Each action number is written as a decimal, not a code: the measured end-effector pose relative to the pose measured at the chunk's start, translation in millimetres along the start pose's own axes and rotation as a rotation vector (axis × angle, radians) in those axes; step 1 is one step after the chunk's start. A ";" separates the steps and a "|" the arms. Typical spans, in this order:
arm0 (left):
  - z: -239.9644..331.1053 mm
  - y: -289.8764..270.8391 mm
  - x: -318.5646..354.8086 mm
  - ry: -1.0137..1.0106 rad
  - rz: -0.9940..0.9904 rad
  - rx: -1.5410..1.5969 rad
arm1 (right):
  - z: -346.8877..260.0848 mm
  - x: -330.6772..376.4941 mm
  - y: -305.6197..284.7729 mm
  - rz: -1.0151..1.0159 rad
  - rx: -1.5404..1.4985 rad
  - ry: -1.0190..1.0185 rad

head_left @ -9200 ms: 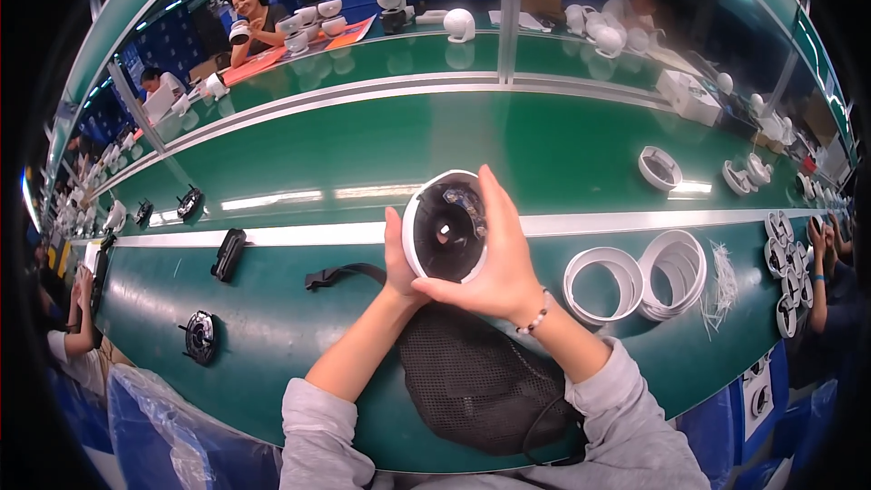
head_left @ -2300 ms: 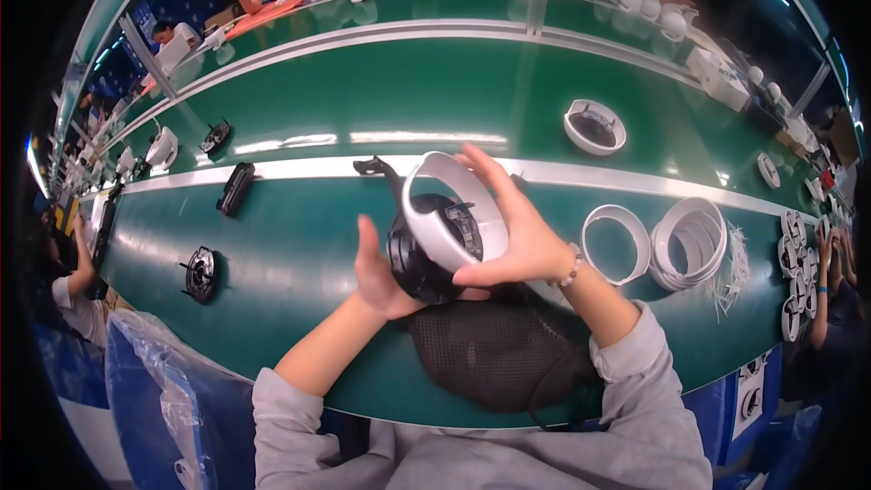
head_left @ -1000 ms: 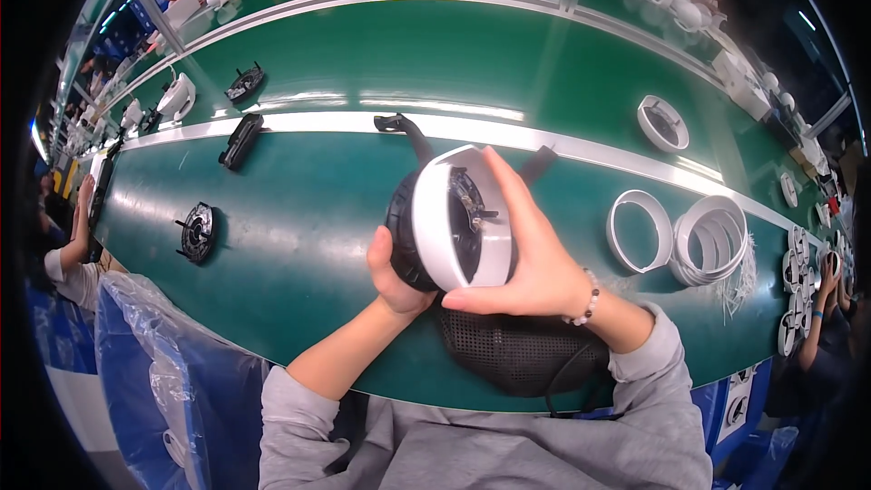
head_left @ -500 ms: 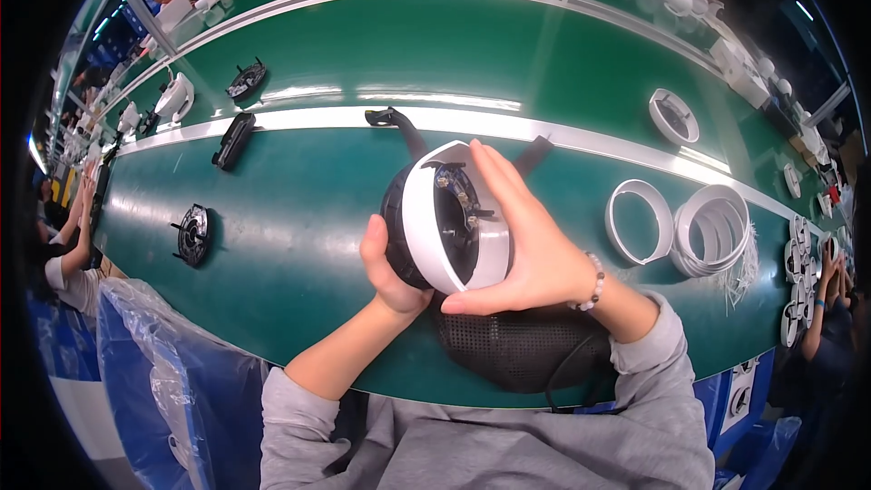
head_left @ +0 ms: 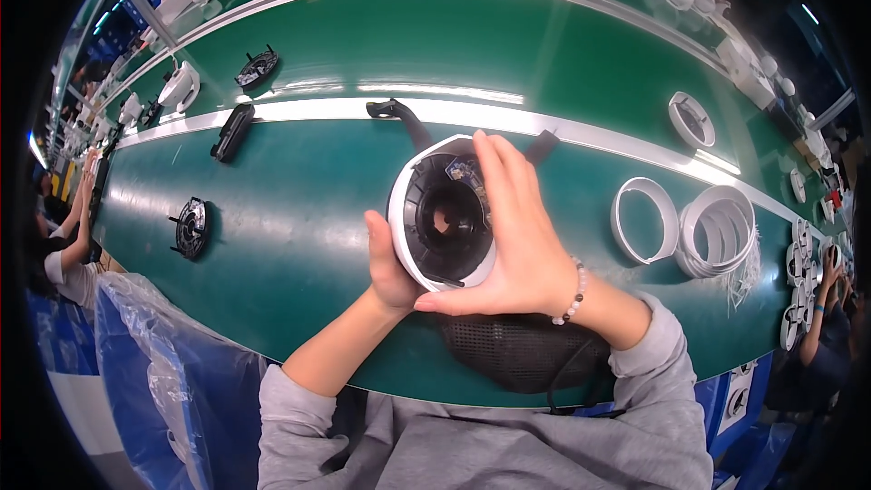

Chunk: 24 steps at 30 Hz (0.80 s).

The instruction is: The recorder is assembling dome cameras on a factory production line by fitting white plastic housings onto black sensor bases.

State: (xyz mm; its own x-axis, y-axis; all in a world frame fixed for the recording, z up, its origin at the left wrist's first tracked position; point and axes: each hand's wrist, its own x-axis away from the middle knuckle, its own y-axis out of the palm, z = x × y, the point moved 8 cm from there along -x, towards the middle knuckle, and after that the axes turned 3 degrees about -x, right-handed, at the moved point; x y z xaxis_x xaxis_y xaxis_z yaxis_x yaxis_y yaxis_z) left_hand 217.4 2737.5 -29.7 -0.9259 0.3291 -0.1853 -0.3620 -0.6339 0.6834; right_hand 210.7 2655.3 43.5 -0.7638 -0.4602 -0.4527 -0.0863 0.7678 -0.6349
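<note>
A white plastic ring [head_left: 396, 227] sits around a black round housing [head_left: 422, 218], which has a dark central opening and a small circuit board inside its upper right edge. My right hand [head_left: 526, 249] is closed over the ring's right side, fingers at its top and thumb along its lower rim. Cupped at the lower left, my left hand [head_left: 392, 272] grips the same pair, its thumb pointing up beside the ring. Its other fingers are hidden behind the housing. Below my right hand lies a black perforated part [head_left: 522, 354] with a cable, partly covered by my wrist.
Stacked white rings [head_left: 717, 231] stand at the right, beside a single white ring [head_left: 644, 220]. Black round parts lie at the left [head_left: 191, 229] and farther back [head_left: 258, 68]. A black elongated part [head_left: 233, 133] rests near the metal strip. A plastic-lined blue bin [head_left: 172, 381] stands lower left.
The white ring has turned from a steep tilt over the black housing to lie around it, nearly level with its face. My right hand has shifted slightly left with it.
</note>
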 end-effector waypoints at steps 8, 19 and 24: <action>8.3 2.0 0.2 -0.064 -0.068 0.058 | -6.3 -2.4 3.3 0.028 0.052 -0.056; -7.7 27.0 -30.2 -0.164 -0.007 0.129 | 15.9 8.6 -17.9 0.225 0.098 -0.185; 23.8 14.9 -57.2 -0.134 -0.189 -0.177 | -3.1 -0.8 -65.4 0.436 -0.009 -0.181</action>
State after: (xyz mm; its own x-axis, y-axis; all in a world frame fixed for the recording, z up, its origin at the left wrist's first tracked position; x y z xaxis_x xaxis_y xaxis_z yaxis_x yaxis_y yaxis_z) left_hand 267.5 2725.9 7.9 -0.8223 0.5348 -0.1944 -0.5505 -0.6612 0.5097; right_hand 215.0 2606.8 87.3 -0.6060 -0.1638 -0.7785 0.2111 0.9104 -0.3559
